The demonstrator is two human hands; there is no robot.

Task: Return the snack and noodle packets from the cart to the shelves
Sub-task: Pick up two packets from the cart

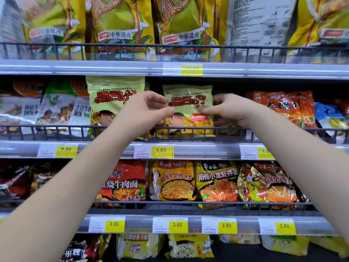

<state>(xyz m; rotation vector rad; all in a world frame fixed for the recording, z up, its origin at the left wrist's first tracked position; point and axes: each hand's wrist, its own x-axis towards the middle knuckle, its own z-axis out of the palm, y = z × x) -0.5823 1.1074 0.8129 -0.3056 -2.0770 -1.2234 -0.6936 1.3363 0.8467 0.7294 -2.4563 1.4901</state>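
Shop shelves [217, 69] w/ wire rail [56, 127], full of packets. On the middle shelf, behind the rail, stands a green snack packet [188, 103]; left hand [143, 112] & right hand [232, 108] pinch its side edges.

The snack packet [188, 108] stands on the middle shelf [207, 150] behind its rail [222, 130], between left hand [145, 110] and right hand [229, 108].

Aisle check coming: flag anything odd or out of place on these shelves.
Top shelf: one noodle packet is turned back to front, showing its white printed back among forward-facing yellow ones. Nothing looks spilled or torn.
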